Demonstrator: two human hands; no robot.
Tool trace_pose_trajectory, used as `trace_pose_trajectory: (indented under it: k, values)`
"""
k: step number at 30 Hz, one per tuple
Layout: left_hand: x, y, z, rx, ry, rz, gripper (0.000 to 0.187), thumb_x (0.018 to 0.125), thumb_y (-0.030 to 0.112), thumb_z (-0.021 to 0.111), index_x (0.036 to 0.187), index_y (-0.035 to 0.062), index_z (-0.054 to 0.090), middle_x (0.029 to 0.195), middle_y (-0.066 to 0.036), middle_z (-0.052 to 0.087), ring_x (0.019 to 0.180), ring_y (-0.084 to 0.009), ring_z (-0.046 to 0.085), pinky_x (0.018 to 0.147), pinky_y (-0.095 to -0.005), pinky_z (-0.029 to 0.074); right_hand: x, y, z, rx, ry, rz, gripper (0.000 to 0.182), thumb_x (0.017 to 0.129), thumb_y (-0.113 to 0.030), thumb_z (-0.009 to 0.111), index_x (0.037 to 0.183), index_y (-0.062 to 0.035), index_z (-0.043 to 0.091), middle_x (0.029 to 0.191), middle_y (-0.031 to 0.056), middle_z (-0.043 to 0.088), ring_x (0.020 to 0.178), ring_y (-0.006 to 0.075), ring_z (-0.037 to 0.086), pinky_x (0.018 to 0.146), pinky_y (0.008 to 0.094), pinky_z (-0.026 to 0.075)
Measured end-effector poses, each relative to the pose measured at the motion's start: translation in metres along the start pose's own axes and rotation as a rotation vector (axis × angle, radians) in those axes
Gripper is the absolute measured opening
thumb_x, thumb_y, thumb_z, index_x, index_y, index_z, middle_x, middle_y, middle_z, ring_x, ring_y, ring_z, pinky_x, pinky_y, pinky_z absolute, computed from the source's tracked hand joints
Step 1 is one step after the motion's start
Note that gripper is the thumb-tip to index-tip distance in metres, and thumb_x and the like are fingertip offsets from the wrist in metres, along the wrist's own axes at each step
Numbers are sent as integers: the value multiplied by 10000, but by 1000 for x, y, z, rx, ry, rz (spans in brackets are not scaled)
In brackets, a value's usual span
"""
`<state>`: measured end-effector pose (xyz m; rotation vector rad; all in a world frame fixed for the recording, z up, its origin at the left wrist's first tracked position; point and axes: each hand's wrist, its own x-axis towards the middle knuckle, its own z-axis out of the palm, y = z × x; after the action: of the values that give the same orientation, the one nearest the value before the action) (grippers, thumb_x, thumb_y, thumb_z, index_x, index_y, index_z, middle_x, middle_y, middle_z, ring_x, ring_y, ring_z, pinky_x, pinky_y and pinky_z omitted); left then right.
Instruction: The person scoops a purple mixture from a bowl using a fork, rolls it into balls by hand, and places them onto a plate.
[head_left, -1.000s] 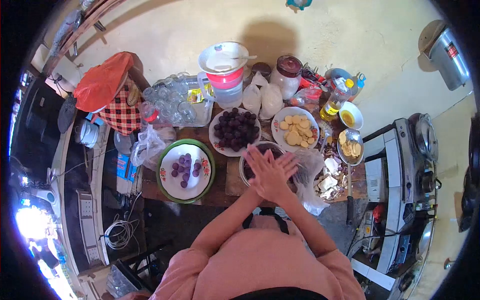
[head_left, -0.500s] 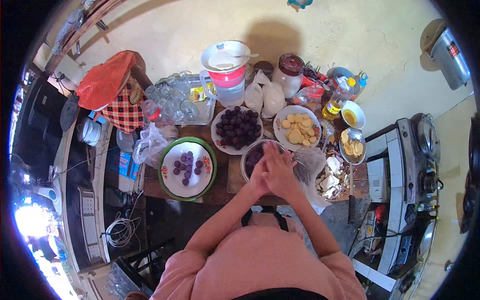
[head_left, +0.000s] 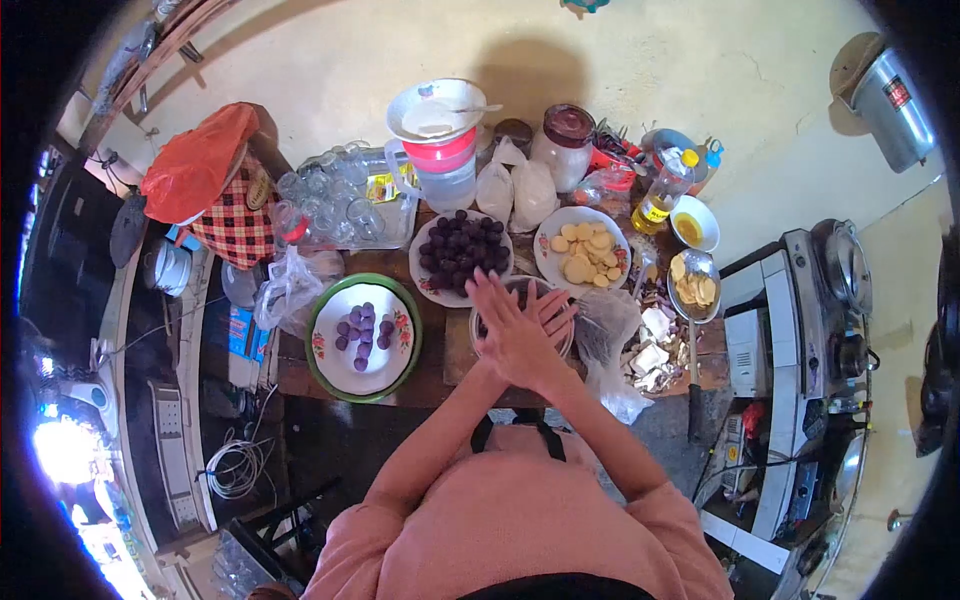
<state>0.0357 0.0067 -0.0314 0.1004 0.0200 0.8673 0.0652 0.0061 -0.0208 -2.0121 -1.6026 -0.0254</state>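
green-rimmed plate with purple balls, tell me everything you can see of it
The green-rimmed plate is round, enamel-like and white inside, with red flower motifs left and right. Whether the green belongs to it or to a dish beneath is unclear. It lies face up on the wooden table near the front edge, left of the hands, which do not touch it. Small purple balls lie clustered on it. A clear plastic bag is close at its far left; contact is unclear.
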Motion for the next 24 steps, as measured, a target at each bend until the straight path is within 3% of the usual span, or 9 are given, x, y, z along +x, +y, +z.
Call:
trace_pose_trajectory:
  k: [2,6,10,11,16,19,20,22,24]
  values:
    - [-3,4,3,-10,56,-2,465,885,414,409,1164,42,405,1165,-101,454,1065,-210,434,911,-354,327,19,22,-62,271,-426,-717,697,753,-279,519,1381,-108,267,1441,149,214,1341,322,177,1059,545,73]
    - [1,-22,-7,-73,-101,49,384,872,381,431,1074,55,432,1064,-88,478,962,-193,455,823,-336,349,27,11,-51,277,-340,-512,706,789,-299,480,1406,-109,195,1455,137,177,1348,297,168,1045,576,34]
    - [-8,-3,-10,-59,12,43,308,859,349,453,984,67,460,964,-76,501,860,-175,476,734,-317,370,16,-1,-64,181,-409,-794,692,832,-394,456,1400,-92,202,1452,143,177,1345,300,169,1026,602,44]
    - [-11,0,-9,-64,52,32,290,855,341,458,961,71,467,938,-73,507,834,-171,481,712,-312,376,19,3,-54,133,-391,-718,658,858,-399,384,1394,-63,206,1453,129,188,1349,288,163,1051,556,13]
    - [-32,10,-21,-120,218,25,214,839,300,486,849,86,502,812,-58,536,706,-150,507,602,-289,403,22,-20,-58,509,-248,-670,574,909,-368,340,1373,-44,245,1424,143,253,1323,311,226,1048,554,48]
    - [-83,58,-49,-216,262,3,187,829,276,503,781,96,522,737,-49,553,629,-137,523,536,-275,419,24,-18,-87,696,-231,-584,526,937,-345,302,1345,-13,291,1387,159,319,1297,322,276,1058,506,93]
    - [-98,81,-49,-168,408,80,182,826,268,508,759,99,529,712,-46,559,603,-132,528,514,-270,425,26,-8,-94,742,-223,-527,513,944,-336,292,1334,-3,308,1372,165,343,1288,324,293,1061,486,113]
    - [-109,113,3,168,1084,384,222,801,278,530,651,119,489,563,-24,501,459,-118,447,396,-239,317,22,30,-91,821,-241,-302,499,957,-330,284,1317,12,330,1329,174,393,1229,306,379,1038,410,227]
    - [-125,154,-26,394,1068,466,253,792,288,540,624,108,480,523,-22,475,449,-126,452,390,-246,326,19,61,-92,972,-248,-81,500,962,-356,311,1322,-10,332,1283,147,444,1113,232,492,969,349,344]
